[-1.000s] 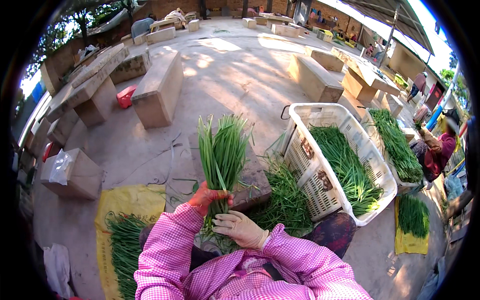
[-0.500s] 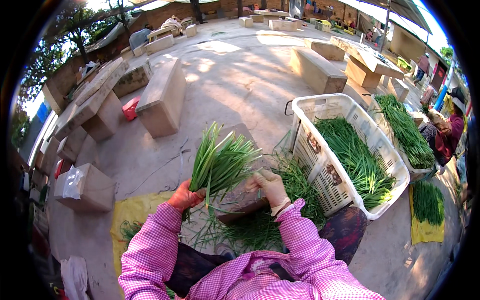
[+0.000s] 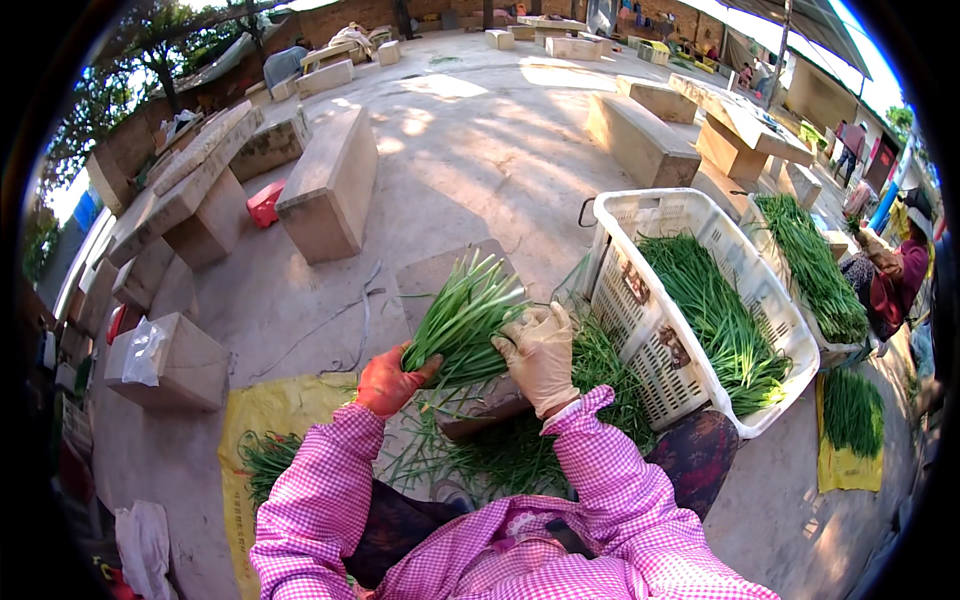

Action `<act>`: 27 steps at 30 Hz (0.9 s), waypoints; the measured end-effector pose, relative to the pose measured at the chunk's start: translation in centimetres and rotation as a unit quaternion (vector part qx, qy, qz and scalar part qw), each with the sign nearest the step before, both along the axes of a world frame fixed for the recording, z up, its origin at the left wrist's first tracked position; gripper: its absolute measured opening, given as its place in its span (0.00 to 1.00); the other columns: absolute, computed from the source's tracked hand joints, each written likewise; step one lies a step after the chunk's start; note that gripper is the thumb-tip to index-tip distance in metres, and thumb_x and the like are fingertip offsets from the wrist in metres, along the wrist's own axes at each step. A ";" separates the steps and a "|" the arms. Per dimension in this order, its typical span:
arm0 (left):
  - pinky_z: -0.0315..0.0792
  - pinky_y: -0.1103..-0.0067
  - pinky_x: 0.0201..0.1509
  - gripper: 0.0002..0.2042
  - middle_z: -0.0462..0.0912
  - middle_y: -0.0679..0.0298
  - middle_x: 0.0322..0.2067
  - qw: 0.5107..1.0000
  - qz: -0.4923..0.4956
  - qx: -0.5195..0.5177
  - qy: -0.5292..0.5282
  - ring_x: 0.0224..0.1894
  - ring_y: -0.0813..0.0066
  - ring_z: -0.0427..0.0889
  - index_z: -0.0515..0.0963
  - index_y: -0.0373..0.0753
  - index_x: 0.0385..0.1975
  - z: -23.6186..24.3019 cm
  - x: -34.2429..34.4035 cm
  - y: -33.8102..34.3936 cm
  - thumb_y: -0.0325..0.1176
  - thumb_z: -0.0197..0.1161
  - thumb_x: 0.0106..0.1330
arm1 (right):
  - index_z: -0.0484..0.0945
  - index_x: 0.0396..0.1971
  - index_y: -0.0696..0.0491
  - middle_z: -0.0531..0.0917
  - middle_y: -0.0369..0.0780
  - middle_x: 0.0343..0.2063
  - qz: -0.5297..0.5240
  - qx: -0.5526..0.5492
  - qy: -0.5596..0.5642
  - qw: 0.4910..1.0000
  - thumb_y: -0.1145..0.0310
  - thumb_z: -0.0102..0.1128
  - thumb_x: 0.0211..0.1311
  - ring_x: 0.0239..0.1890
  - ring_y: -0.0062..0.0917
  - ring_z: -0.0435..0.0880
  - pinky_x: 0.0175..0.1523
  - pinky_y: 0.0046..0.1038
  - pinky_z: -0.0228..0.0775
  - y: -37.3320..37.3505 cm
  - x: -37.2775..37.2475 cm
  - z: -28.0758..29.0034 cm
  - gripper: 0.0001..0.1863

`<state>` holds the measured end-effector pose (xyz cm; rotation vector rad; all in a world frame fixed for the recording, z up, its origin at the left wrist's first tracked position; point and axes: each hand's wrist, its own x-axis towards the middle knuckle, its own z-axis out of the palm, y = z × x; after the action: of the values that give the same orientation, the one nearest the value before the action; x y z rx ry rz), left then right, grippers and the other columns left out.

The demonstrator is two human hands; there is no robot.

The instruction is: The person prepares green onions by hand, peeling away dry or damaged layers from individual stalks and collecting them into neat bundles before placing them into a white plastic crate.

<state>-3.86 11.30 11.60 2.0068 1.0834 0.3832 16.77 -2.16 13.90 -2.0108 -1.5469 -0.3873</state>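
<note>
The right hand (image 3: 541, 352) is covering part of the bunch (image 3: 462, 318), and the left hand (image 3: 388, 381) is hiding its stems. The far-right person (image 3: 893, 272) is being cut by the rim.

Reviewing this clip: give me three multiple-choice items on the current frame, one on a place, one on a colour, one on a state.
1. Where does the white crate stand relative to the person?
A. to their right
B. to their left
C. behind them

2. What colour is the glove on the left hand?
A. blue
B. red-orange
C. black

3. How is the bunch of green stalks held?
A. lying loose on the ground
B. inside the crate
C. gripped at its base by the left hand, with the right hand against it

Answers: 1 A, the crate sits right of the hands; 2 B, the glove shows red-orange; 3 C, the stalks fan upward from the fist.
</note>
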 end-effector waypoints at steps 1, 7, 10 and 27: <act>0.71 0.76 0.48 0.25 0.83 0.58 0.39 0.998 -0.004 -0.016 -0.053 0.44 0.71 0.81 0.75 0.41 0.50 -0.7 -0.2 0.5 0.50 0.65 0.58 | 0.81 0.31 0.52 0.82 0.36 0.31 0.044 0.060 0.020 0.997 0.57 0.61 0.58 0.41 0.26 0.79 0.56 0.34 0.61 -0.4 0.0 -0.5 0.12; 0.71 0.81 0.51 0.28 0.80 0.64 0.46 0.953 -0.009 -0.167 -0.254 0.45 0.77 0.78 0.68 0.33 0.56 -0.6 -1.0 1.2 0.25 0.69 0.55 | 0.80 0.33 0.58 0.83 0.37 0.34 0.046 0.182 0.563 0.805 0.68 0.57 0.63 0.33 0.19 0.79 0.45 0.22 0.69 -5.4 6.9 -4.9 0.08; 0.71 0.80 0.52 0.29 0.80 0.63 0.46 0.943 0.000 -0.187 -0.276 0.46 0.76 0.78 0.67 0.33 0.57 -0.9 -0.9 1.3 0.23 0.69 0.54 | 0.81 0.37 0.56 0.83 0.40 0.39 -0.089 0.174 0.379 0.904 0.65 0.61 0.59 0.39 0.27 0.80 0.49 0.27 0.69 -6.8 9.7 -7.4 0.11; 0.71 0.79 0.54 0.30 0.79 0.64 0.47 0.950 -0.098 -0.196 -0.221 0.48 0.76 0.77 0.68 0.34 0.57 0.1 -1.9 0.9 0.17 0.69 0.50 | 0.83 0.35 0.52 0.85 0.40 0.29 -0.138 0.068 0.447 0.881 0.62 0.62 0.55 0.31 0.26 0.84 0.41 0.26 0.73 -4.1 11.1 -10.4 0.11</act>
<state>-5.81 12.17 11.68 1.5562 0.6139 0.4463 27.82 -6.29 3.47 -1.8722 -0.6404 0.3095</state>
